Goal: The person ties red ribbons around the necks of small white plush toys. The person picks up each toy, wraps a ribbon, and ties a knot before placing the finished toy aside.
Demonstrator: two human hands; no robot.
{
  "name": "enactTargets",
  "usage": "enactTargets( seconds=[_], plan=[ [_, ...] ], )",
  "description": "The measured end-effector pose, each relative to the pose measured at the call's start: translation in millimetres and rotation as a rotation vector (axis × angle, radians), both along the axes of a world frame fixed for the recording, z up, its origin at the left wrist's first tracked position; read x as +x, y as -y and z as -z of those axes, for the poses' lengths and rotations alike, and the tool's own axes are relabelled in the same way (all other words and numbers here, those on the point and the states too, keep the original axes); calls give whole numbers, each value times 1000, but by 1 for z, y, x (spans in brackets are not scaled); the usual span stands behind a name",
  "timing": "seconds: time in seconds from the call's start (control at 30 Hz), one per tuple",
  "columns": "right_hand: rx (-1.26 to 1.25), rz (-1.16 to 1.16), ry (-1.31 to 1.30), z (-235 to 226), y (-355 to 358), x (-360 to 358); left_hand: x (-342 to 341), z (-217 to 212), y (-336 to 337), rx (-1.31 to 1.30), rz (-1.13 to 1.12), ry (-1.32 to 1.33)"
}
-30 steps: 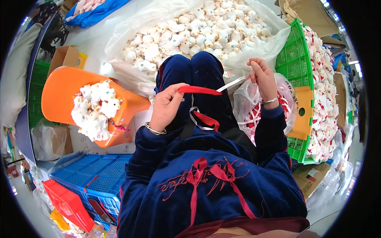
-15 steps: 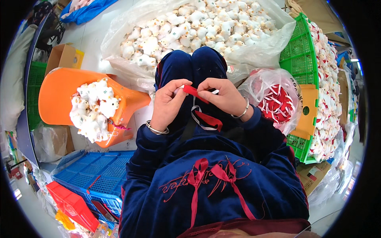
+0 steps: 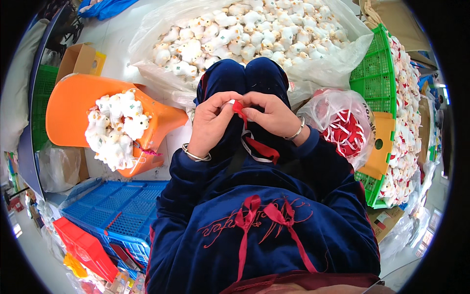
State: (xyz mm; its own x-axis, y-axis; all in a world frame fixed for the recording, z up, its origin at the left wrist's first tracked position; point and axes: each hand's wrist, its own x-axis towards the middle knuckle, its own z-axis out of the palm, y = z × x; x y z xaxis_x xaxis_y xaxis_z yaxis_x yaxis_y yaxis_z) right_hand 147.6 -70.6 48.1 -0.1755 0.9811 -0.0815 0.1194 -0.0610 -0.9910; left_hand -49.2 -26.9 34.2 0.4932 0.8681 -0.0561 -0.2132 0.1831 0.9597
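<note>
Above my lap, my left hand (image 3: 211,121) and my right hand (image 3: 271,113) meet with fingertips closed on a small red fabric piece (image 3: 238,107). My left thumb and finger pinch its upper end, where a bit of white shows. From the other side my right fingers grip it, and part of it hangs below them. The fingers hide much of its shape. Lower on my lap lies another red fabric piece (image 3: 263,148) with a white ribbon (image 3: 247,143) looped beside it.
Ahead lies a clear plastic sheet (image 3: 147,46) heaped with small white plush toys (image 3: 235,36). More sit on the orange chair (image 3: 66,110) at left. At right are a plastic bag (image 3: 318,105) of red ribboned pieces and a green crate (image 3: 374,73). A blue crate (image 3: 105,206) stands lower left.
My right hand has moved left, closer to my left hand. The red piece, stretched between the hands before, is now bunched at the fingertips with an end hanging down.
</note>
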Motion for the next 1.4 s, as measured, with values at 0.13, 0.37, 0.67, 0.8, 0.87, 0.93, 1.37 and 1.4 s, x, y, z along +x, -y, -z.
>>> enactTargets(
  seconds=[0.13, 0.37, 0.67, 0.8, 0.87, 0.93, 1.37, 1.4],
  plan=[
    [-115, -35, 8, -15, -3, 1, -10, 8, -9, 15, -89, -118],
    [-67, 150, 176, -9, -12, 3, -16, -14, -6, 618, -535, -421],
    [-279, 256, -196, -19, -14, -20, 6, -26, 22, 632, -219, -581],
    [-335, 160, -383, -32, -2, -24, 0, -10, 14, 610, -232, -540],
    [-151, 16, 59, -38, -2, -14, -6, -9, 10, 511, -159, -556],
    [-77, -46, 217, -40, -5, -11, -9, -8, 7, 359, -67, -432],
    [241, 4, 458, -55, -17, -29, -29, 9, 0, 287, 103, -358],
    [400, -100, 500, -53, -26, -32, -30, 6, -1, 302, 129, -313]
  ],
)
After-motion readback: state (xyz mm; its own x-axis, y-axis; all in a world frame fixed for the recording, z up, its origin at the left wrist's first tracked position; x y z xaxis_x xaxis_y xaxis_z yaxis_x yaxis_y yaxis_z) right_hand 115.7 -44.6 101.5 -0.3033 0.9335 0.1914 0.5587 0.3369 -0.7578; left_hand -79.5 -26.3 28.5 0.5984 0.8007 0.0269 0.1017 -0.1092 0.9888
